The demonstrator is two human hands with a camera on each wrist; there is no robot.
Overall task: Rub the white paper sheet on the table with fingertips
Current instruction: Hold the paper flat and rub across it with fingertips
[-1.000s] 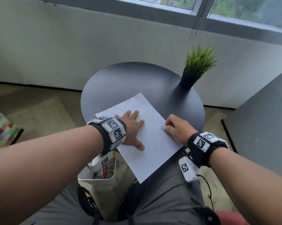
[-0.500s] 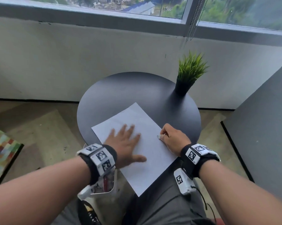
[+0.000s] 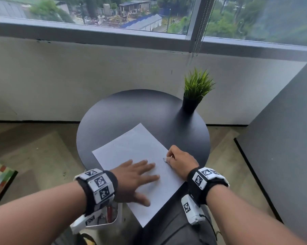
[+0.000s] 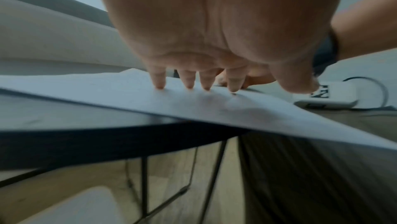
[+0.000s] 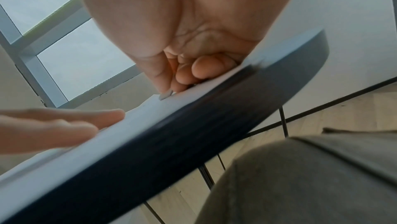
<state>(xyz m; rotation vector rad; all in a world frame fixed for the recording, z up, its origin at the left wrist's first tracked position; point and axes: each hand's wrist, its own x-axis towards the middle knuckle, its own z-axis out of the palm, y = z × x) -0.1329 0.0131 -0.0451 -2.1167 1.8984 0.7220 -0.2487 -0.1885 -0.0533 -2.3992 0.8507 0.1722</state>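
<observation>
A white paper sheet (image 3: 131, 147) lies slantwise on the round black table (image 3: 131, 106), its near corner hanging over the table's edge. My left hand (image 3: 142, 172) lies flat on the sheet's near left part, fingers spread. In the left wrist view its fingertips (image 4: 189, 85) press on the paper sheet (image 4: 107, 92). My right hand (image 3: 168, 159) rests at the sheet's right edge, fingers curled, and pinches a small grey piece (image 3: 165, 159) against the paper. In the right wrist view the small grey piece (image 5: 165, 96) pokes out under the thumb.
A potted green plant (image 3: 195, 92) stands at the table's far right. A white bin (image 3: 103, 220) sits on the floor under my left wrist. A grey partition (image 3: 281, 138) rises on the right, with the wall and window behind. My lap is below the table's near edge.
My left hand has slid along the sheet toward me, still flat. The right hand has stayed at the sheet's right edge. The head view has tilted up toward the window.
</observation>
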